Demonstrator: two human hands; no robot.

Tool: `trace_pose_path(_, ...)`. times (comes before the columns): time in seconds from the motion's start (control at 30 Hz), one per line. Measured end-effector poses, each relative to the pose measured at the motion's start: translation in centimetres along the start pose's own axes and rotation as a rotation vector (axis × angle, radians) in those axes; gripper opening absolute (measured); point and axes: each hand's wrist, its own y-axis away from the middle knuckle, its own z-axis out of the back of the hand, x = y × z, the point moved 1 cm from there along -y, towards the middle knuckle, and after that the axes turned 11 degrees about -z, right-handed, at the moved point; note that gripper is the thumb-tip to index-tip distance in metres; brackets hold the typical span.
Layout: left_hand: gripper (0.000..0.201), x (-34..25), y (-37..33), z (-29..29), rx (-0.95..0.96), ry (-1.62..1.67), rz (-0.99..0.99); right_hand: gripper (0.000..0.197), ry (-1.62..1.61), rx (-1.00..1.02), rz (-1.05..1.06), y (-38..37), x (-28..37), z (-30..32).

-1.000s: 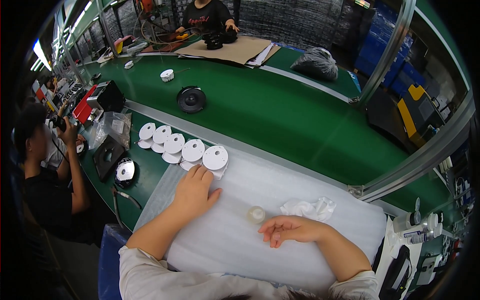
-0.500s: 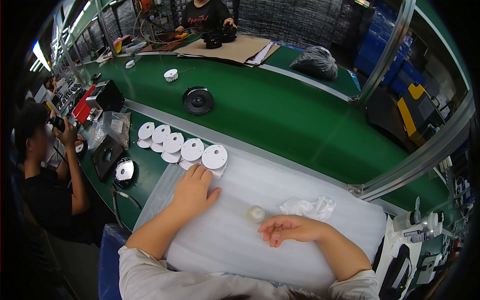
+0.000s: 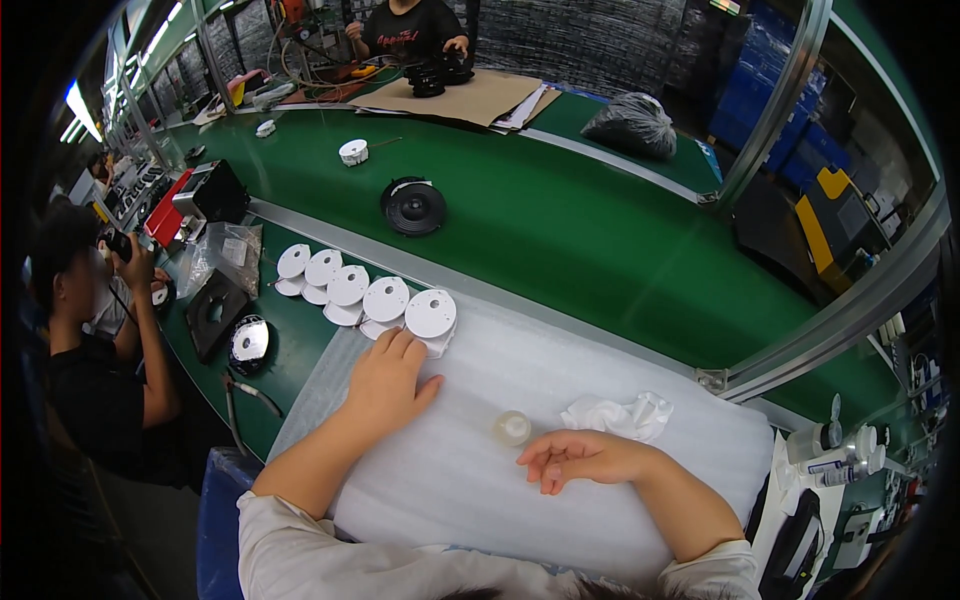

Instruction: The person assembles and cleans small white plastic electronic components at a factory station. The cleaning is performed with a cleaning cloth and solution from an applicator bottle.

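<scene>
My left hand [image 3: 388,380] lies flat, palm down, on a white foam sheet [image 3: 480,480], its fingertips just short of the nearest white round disc [image 3: 431,313]. That disc ends a row of several white discs [image 3: 340,283] laid along the green bench. My right hand [image 3: 575,458] rests on the foam with fingers loosely curled and apart, holding nothing. A small pale round cap [image 3: 512,427] sits on the foam just left of its fingertips. A crumpled white cloth [image 3: 618,414] lies just behind that hand.
A black round speaker part [image 3: 413,206] and a small white part [image 3: 353,152] ride the green conveyor belt [image 3: 600,230]. A person [image 3: 90,350] sits at my left; another person [image 3: 410,30] works across the belt. Small bottles [image 3: 835,455] stand at right.
The black speaker part and the small white part have drifted left along the belt. Both my hands stay where they were.
</scene>
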Motion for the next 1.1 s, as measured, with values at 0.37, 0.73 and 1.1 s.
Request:
trace_pose_path(0.37,0.034,-0.1,0.04,0.11,0.02,0.033,0.035,0.031,-0.033,-0.036,0.005,0.05,-0.01,-0.22)
trace_pose_path(0.73,0.037,0.07,0.02,-0.02,0.027,0.02,0.014,0.031,-0.034,-0.027,0.016,0.02,0.0,-0.21)
trace_pose_path(1.1,0.036,0.13,0.03,-0.1,0.028,0.025,0.015,0.033,-0.012,-0.02,0.01,0.03,-0.04,-0.12)
